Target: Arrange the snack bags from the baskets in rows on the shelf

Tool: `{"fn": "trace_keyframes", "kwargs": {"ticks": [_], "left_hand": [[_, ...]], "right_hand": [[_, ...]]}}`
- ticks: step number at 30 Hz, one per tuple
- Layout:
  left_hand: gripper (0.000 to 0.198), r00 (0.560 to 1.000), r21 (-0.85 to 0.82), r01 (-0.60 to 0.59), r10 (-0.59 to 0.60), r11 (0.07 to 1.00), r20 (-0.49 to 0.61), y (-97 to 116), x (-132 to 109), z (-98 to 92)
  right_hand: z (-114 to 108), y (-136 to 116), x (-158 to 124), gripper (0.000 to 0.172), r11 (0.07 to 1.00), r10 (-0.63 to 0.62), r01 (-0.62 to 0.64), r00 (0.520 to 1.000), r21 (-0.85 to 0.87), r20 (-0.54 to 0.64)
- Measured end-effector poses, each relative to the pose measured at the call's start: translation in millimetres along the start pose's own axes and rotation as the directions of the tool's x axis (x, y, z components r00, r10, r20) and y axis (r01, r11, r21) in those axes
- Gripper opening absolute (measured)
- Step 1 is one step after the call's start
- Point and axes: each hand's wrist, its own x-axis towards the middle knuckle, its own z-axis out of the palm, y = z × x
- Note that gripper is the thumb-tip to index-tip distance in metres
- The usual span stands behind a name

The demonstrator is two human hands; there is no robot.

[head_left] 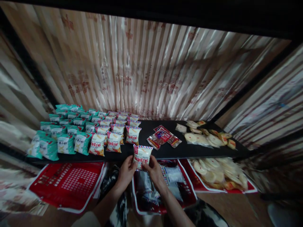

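Note:
Between my two hands a small white snack bag with red lettering and a striped top edge is held upright at the front edge of the black shelf. My left hand grips its left side, thumb on the front. On its right side my right hand closes the same way. Just behind and to the left, matching white snack bags stand in rows. Below my hands sits a red basket with more bags inside, partly covered by my right forearm.
Teal snack bags fill the shelf's left end. Red flat packets lie mid-shelf, and pale round packaged items lie to the right. A red basket stands low left; another holds pale round packs at right. Dark posts frame the shelf.

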Motion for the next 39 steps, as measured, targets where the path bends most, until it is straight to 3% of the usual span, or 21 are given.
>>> {"fn": "trace_keyframes", "kwargs": {"ticks": [3, 6, 14, 19, 30, 34, 39], "left_hand": [[0.040, 0.974, 0.185, -0.169, 0.193, 0.968, -0.117, -6, 7, -3.6], [0.039, 0.931, 0.286, -0.307, 0.349, 0.908, -0.107, -11, 11, -5.4], [0.047, 0.864, 0.495, -0.409, 0.500, 0.767, -0.061, -21, 20, -7.2], [0.049, 0.855, 0.577, -0.390, 0.515, 0.718, -0.064, -23, 18, -6.0], [0.045, 0.847, 0.571, -0.317, 0.497, 0.757, -0.189, -25, 24, 7.3], [0.041, 0.844, 0.555, -0.292, 0.483, 0.779, -0.235, -23, 26, 11.5], [0.040, 0.844, 0.565, -0.313, 0.496, 0.763, -0.203, -20, 24, 15.8]], "right_hand": [[13, 7, 26, 0.048, 0.996, -0.087, 0.087, 0.995, -0.002, -0.041], [26, 16, 47, 0.051, 0.989, -0.146, 0.144, 0.988, -0.034, -0.050], [44, 34, 72, 0.057, 0.947, -0.233, 0.217, 0.971, -0.235, -0.042], [48, 43, 77, 0.058, 0.919, -0.282, 0.253, 0.958, -0.302, -0.054], [56, 40, 72, 0.053, 0.829, -0.348, 0.307, 0.938, -0.468, -0.001], [50, 32, 65, 0.058, 0.831, -0.346, 0.326, 0.937, -0.450, 0.041], [34, 21, 67, 0.054, 0.874, -0.333, 0.299, 0.942, -0.383, -0.026]]}}
